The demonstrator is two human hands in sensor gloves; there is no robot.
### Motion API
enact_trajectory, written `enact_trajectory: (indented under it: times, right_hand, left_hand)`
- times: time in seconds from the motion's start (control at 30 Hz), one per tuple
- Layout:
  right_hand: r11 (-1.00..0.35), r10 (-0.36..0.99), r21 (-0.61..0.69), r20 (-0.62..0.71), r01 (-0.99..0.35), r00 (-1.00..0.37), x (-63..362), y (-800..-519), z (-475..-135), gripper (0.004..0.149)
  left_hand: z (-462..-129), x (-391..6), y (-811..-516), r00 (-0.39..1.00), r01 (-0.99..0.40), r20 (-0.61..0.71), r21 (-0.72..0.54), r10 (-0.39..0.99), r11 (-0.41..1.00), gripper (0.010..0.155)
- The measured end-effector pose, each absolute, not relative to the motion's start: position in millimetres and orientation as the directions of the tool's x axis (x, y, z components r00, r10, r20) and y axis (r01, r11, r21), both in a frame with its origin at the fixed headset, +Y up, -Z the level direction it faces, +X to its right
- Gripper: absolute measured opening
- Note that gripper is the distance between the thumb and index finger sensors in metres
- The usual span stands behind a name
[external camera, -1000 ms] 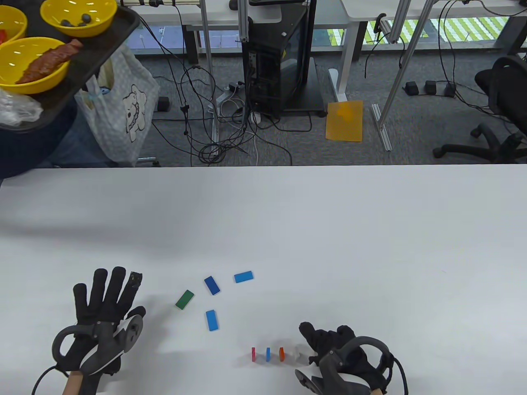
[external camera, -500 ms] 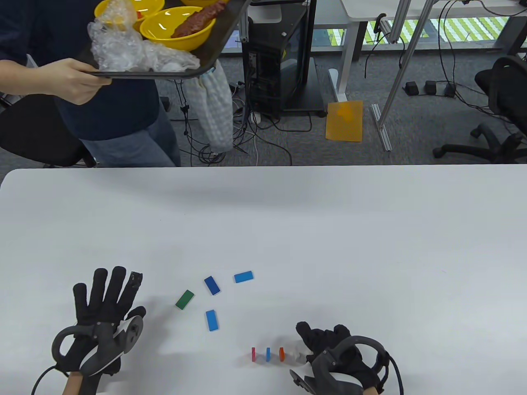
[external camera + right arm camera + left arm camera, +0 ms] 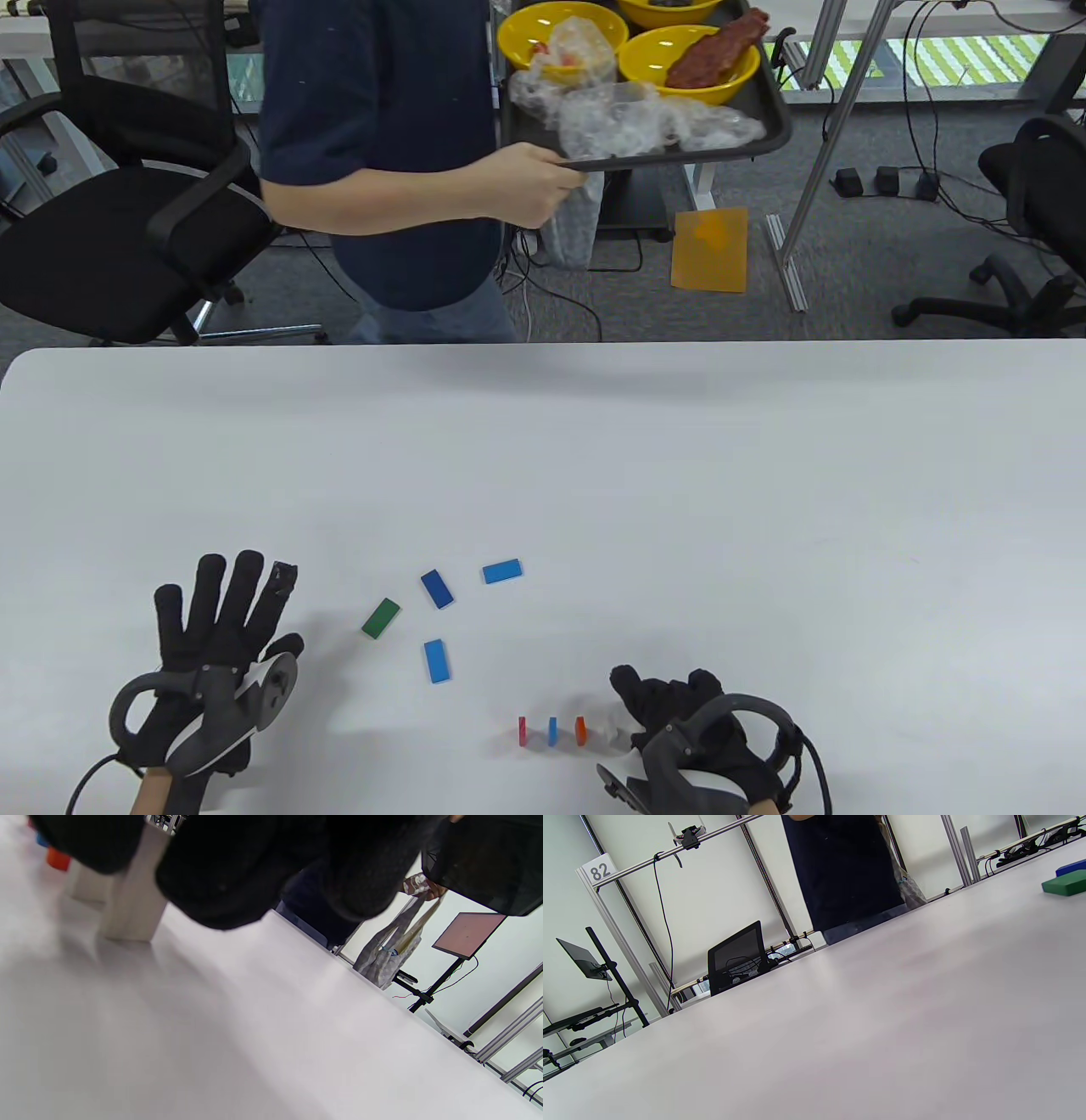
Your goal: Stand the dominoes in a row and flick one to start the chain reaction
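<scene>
Red, blue and orange dominoes stand in a row near the front edge, with a white one after them. My right hand is at the row's right end, its fingers curled over another upright white domino; the table view mostly hides that piece. A green domino, a dark blue one and two light blue ones lie flat to the left. My left hand rests flat on the table with fingers spread, holding nothing.
A person stands behind the far table edge carrying a dark tray of yellow bowls and crumpled plastic. Office chairs, cables and a computer case are on the floor beyond. The white table stretches wide.
The person with the tray has walked from the far left to the middle behind the table. My right hand has edged slightly left toward the row. My left hand has stayed put.
</scene>
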State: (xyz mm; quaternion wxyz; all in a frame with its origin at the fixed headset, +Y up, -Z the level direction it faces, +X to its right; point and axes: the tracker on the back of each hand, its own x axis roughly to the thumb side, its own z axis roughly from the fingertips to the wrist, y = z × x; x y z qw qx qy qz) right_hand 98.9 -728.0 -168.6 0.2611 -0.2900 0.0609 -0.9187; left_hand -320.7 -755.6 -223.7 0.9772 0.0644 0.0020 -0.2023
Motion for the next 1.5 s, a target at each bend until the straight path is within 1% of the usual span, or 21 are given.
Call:
enact_trajectory:
  times: [0.47,0.87,1.5]
  right_hand:
    - [-0.856,-0.514,-0.256,0.503,0.449,-0.695,98.8,-730.3,-168.5,0.08]
    - [-0.855,-0.516,-0.251,0.498,0.453,-0.697,99.2,-732.0,-168.6,0.084]
    - [-0.866,-0.5,-0.277,0.477,0.417,-0.723,103.2,-731.7,-165.0,0.088]
  left_hand:
    - [-223.2,-320.0,-755.5,0.918,0.397,-0.028,0.12,-0.396,0.91,0.072]
    - [-223.1,-319.5,-755.2,0.918,0.397,-0.026,0.119,-0.397,0.91,0.072]
    - [-223.2,-318.3,-755.4,0.915,0.403,-0.022,0.115,-0.403,0.908,0.072]
